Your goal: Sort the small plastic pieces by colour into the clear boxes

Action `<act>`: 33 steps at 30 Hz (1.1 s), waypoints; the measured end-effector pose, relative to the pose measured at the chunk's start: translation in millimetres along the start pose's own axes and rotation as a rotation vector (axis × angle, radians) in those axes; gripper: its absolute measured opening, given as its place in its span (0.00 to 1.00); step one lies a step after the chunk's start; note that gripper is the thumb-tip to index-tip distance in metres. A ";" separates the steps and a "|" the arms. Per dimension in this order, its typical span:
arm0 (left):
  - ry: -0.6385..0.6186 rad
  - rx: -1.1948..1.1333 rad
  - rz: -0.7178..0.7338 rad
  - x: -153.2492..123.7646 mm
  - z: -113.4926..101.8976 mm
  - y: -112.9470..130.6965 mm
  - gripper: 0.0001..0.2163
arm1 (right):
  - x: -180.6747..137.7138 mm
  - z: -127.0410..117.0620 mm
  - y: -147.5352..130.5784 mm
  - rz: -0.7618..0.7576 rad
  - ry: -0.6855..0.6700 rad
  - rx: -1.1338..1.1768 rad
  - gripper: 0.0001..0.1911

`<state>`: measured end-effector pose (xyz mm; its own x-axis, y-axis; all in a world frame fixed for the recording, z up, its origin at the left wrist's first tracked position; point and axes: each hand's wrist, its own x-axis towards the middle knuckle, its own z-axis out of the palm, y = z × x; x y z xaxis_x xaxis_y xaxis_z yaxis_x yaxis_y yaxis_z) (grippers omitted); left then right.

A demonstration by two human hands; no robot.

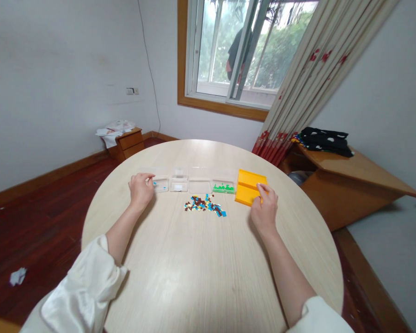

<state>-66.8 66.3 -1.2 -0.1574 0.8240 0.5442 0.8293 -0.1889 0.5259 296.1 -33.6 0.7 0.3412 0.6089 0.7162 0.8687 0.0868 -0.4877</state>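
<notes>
My left hand rests on the round table with its fingers curled at the left end of a row of clear plastic trays. The nearest tray holds a few small blue pieces. Another tray to the right holds green pieces. My right hand is closed in a pinch against the front right corner of an orange tray. A heap of small coloured pieces, brown, blue, yellow and red, lies between my hands.
A wooden bedside cabinet with papers stands by the left wall. A low wooden desk with dark folded cloth is on the right, beside a curtain and a window. Crumpled paper lies on the floor.
</notes>
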 end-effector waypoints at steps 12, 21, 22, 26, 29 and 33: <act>0.005 -0.041 0.020 -3.4 0.2 11.9 0.11 | -6.1 3.7 -2.5 0.085 -0.057 -0.088 0.22; -0.426 -0.234 0.426 -23.6 7.6 39.4 0.08 | -18.8 19.4 -23.7 -0.166 -0.350 0.143 0.13; -0.503 -0.251 0.466 -26.2 8.1 41.4 0.08 | -18.8 18.3 -27.0 -0.184 -0.388 0.175 0.13; -0.685 -0.284 0.532 -31.9 8.5 43.5 0.09 | -16.3 9.5 -36.0 -0.209 -0.547 0.265 0.11; -0.716 -0.287 0.516 -32.3 7.4 42.6 0.10 | -15.3 4.0 -37.9 -0.207 -0.644 0.304 0.10; -0.740 -0.299 0.508 -31.8 3.3 45.3 0.11 | -15.8 1.4 -37.5 -0.174 -0.689 0.296 0.10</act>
<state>-22.4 33.3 3.2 0.6503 0.7156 0.2549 0.5173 -0.6629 0.5413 257.7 -45.4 6.9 -0.1762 0.9123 0.3697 0.7238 0.3746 -0.5795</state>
